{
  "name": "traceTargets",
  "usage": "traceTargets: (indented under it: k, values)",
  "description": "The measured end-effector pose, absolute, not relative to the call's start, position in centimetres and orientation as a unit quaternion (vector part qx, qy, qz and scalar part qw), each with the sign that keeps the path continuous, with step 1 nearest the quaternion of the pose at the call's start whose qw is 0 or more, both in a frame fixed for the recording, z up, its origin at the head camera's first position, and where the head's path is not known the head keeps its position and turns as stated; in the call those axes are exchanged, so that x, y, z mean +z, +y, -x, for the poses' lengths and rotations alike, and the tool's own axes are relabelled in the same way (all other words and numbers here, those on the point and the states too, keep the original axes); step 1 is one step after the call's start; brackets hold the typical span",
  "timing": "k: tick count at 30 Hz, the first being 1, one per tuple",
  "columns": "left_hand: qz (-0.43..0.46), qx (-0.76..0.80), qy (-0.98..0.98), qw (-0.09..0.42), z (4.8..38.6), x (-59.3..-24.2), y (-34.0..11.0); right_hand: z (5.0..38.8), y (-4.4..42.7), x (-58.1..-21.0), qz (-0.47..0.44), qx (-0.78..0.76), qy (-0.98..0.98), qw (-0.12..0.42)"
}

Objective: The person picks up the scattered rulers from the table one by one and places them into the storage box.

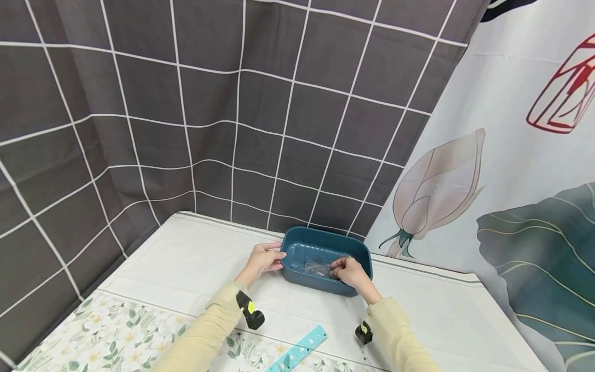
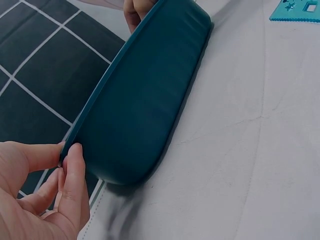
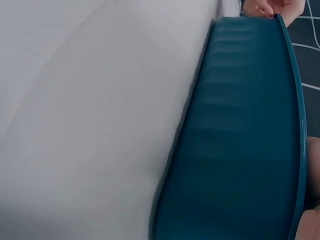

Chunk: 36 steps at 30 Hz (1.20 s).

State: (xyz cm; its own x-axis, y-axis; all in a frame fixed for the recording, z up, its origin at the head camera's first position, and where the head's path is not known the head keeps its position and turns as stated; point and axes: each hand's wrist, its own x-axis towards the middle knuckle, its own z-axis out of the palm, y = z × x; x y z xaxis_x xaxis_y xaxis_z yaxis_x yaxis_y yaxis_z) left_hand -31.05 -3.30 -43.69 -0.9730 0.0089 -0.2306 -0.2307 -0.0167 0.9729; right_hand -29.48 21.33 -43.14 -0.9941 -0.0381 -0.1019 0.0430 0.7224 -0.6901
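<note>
A dark teal plastic basin (image 1: 297, 248) with rounded corners stands on the white cloth near the back edge of the table. My left hand (image 1: 262, 262) pinches its left end at the rim, as the left wrist view also shows. Inside, toward the right, my right hand (image 1: 350, 273) reaches down with curled fingers, their tips at some clear plastic pieces (image 1: 317, 268) on the basin floor. It appears to pinch one of these; their exact kind is too small to tell. In the right wrist view the basin's wall (image 3: 235, 125) hides most of that hand.
A turquoise stencil ruler (image 1: 299, 350) with cut-out shapes lies in front of the basin. Floral cloth (image 1: 125, 330) covers the front of the table. A dark grid-patterned curtain (image 1: 209, 103) hangs directly behind, and a white printed curtain (image 1: 465, 103) hangs at the right.
</note>
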Motion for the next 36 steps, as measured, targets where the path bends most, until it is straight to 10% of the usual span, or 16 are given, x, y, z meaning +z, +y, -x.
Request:
traceTargets:
  k: [36]
  values:
    - [0.076,0.708,0.697,0.086,31.2,-43.8,-3.3,28.5,20.9,-42.4,0.088,-0.447,0.885,-0.093]
